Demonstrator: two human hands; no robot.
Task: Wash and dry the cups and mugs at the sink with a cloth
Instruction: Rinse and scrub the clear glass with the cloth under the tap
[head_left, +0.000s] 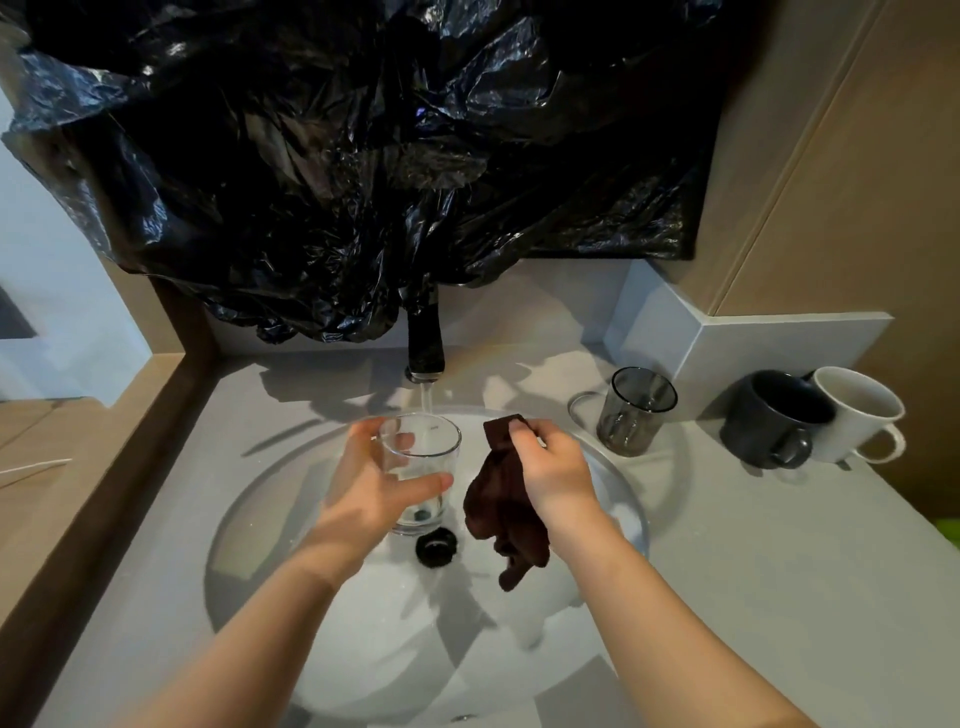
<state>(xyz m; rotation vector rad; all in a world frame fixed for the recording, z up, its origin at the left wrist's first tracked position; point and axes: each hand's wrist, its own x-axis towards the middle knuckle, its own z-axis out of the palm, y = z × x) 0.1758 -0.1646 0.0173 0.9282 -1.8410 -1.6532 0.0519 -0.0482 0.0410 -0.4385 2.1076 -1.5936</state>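
My left hand (371, 486) grips a clear glass (426, 452) upright over the round sink (249, 519), right under the black tap (426, 343). Water runs from the tap into the glass. My right hand (550, 465) holds a dark brown cloth (501, 525) beside the glass; the cloth hangs down over the basin. On the counter to the right stand a smoky grey glass (635, 413), a dark grey mug (776, 421) and a white mug (857, 413).
Crumpled black plastic sheeting (363, 156) covers the wall above the tap. The black drain (436, 546) sits in the basin below the glass. A grey counter (753, 571) surrounds the sink, with a wooden ledge (93, 467) on the left.
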